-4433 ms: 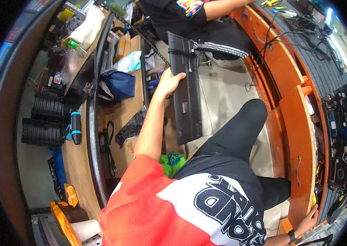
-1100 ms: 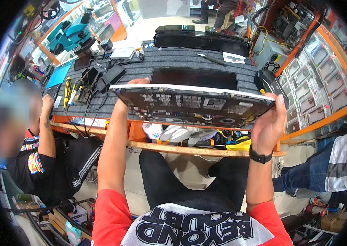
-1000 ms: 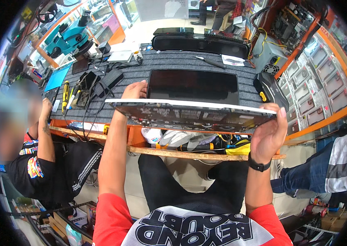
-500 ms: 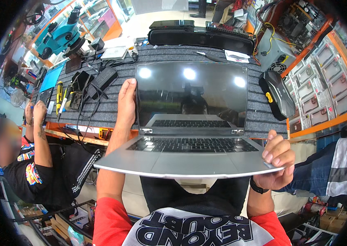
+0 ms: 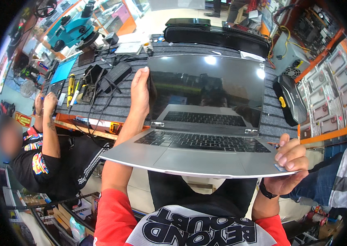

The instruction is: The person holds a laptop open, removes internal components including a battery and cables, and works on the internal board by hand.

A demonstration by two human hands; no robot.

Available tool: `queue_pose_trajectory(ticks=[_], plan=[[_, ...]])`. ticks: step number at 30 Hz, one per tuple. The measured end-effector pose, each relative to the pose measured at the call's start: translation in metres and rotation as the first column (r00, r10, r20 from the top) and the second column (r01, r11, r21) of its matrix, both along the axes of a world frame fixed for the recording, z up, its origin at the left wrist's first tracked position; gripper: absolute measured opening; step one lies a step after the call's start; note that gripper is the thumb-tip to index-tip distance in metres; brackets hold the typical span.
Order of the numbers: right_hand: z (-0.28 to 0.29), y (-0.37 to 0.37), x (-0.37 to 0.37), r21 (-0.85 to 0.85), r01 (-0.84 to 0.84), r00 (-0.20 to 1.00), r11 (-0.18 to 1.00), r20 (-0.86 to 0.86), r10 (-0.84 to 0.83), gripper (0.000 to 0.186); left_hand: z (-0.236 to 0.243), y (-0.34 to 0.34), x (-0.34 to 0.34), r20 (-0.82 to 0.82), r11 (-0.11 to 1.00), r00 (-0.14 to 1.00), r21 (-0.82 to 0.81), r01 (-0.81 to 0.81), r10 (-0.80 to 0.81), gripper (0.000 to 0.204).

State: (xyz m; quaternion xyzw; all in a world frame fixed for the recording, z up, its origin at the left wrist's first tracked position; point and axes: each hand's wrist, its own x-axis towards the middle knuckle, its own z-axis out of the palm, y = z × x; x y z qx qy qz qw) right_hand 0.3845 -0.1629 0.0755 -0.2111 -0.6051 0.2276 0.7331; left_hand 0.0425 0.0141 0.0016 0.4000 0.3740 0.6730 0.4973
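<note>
Fingers of the right hand [image 5: 289,162] curl over the front right corner of a silver laptop [image 5: 200,149], thumb hidden beneath its smooth metal base. Left hand [image 5: 140,91] lies flat along the lid's left edge, fingers straight, gripping the glossy dark screen. Beyond both hands stretches a ribbed grey mat [image 5: 118,104] strewn with black adapters [image 5: 114,76] and cables. Leftward, a seated person's raised hands [image 5: 44,103] touch the bench edge; their face is blurred.
</note>
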Motion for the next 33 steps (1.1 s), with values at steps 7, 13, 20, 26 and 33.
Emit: queue_pose_trajectory(ticks=[7, 13, 20, 26, 33], plan=[[-0.001, 0.037, 0.000, 0.046, -0.001, 1.000, 0.999, -0.027, 0.002, 0.036, 0.012, 0.045, -0.002, -0.021, 0.998, 0.998, 0.032, 0.057, -0.056, 0.022], [-0.018, 0.051, 0.013, 0.050, -0.010, 0.999, 0.999, -0.048, 0.013, 0.035, 0.007, 0.070, 0.007, -0.028, 0.997, 0.998, 0.043, 0.062, -0.061, 0.021], [-0.025, 0.051, 0.018, 0.073, -0.068, 0.997, 0.995, -0.033, 0.071, 0.037, 0.008, 0.076, 0.009, -0.019, 0.994, 0.998, 0.092, 0.056, -0.055, 0.022], [-0.029, 0.045, 0.023, 0.057, -0.092, 0.996, 0.994, 0.015, 0.091, 0.042, 0.009, 0.072, 0.007, -0.010, 0.994, 0.999, 0.104, 0.043, -0.043, 0.025], [-0.030, 0.040, 0.027, 0.015, -0.057, 0.995, 0.998, 0.080, 0.056, 0.046, -0.002, 0.069, 0.003, 0.020, 0.993, 0.999, 0.111, 0.047, -0.050, 0.027]])
